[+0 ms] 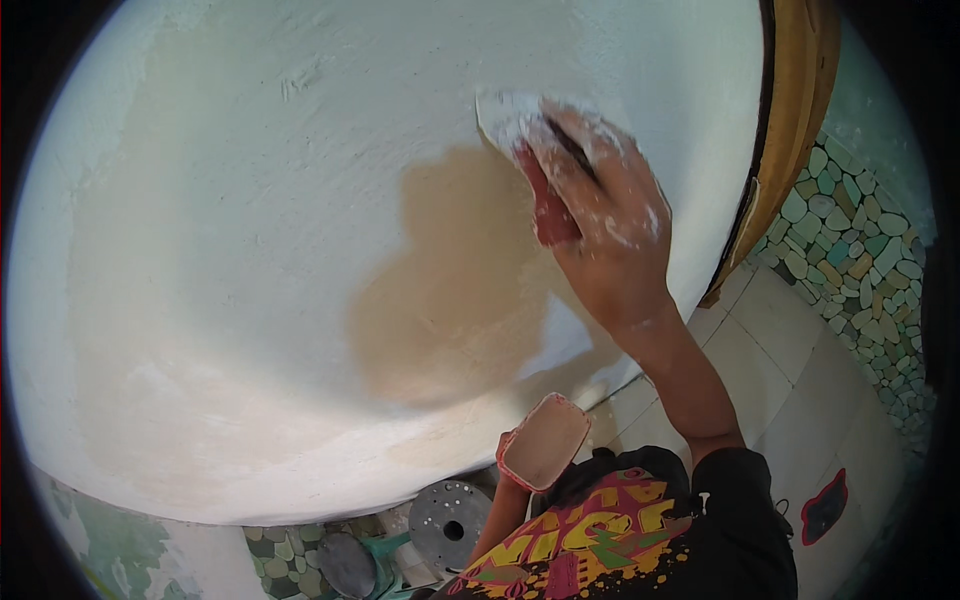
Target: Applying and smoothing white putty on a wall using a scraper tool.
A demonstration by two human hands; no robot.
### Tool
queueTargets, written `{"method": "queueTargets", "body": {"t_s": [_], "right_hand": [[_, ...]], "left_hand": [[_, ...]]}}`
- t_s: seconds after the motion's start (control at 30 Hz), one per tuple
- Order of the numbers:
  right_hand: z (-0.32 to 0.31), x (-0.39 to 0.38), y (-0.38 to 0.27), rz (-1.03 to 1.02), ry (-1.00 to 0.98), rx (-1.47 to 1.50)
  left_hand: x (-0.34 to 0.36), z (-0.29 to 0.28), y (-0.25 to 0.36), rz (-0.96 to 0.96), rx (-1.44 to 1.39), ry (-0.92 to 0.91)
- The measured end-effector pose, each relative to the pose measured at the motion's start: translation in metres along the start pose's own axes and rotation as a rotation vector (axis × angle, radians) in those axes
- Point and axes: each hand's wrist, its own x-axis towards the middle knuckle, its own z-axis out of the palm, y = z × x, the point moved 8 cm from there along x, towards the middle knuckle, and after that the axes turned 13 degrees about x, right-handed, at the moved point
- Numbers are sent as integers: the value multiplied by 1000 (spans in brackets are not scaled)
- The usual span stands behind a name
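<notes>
A large pale wall (pixel 290 220), patched with white and beige, fills most of the head view. My right hand (pixel 618 220), smeared with white paste, is closed around a scraper (pixel 552 215) with a red part under the fingers. White paste coats the scraper's front end, which meets the wall surface. Lower down, near my body, my left hand (pixel 505 450) grips a small rectangular tub (pixel 567 454) with a reddish rim. Pale, smooth-looking material lies inside it. Most of the left hand's fingers are hidden by the tub.
A brown wooden edge (pixel 795 130) borders the wall on the right. Beyond lie pebble mosaic (pixel 850 270) and pale floor tiles (pixel 765 350). Below the wall sit a grey round disc with holes (pixel 425 530) and a dark round-topped object (pixel 345 568). A red-rimmed dark object (pixel 825 510) lies lower right.
</notes>
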Motion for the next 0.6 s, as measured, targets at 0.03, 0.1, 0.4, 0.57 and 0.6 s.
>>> {"method": "queueTargets", "body": {"t_s": [0.03,0.1,0.4,0.57,0.6], "right_hand": [[-1,1,1,-2,-2,3],[-13,3,-4,-73,70,71],[-1,-1,-3,-34,-11,13],[-16,14,-6,-75,79,57],[-14,12,-8,-75,79,56]], "left_hand": [[0,5,1,1,-8,3],[1,7,1,-2,-14,6],[3,3,-1,9,-24,26],[3,-1,-4,-9,-59,6],[3,1,-5,-10,-58,5]]}}
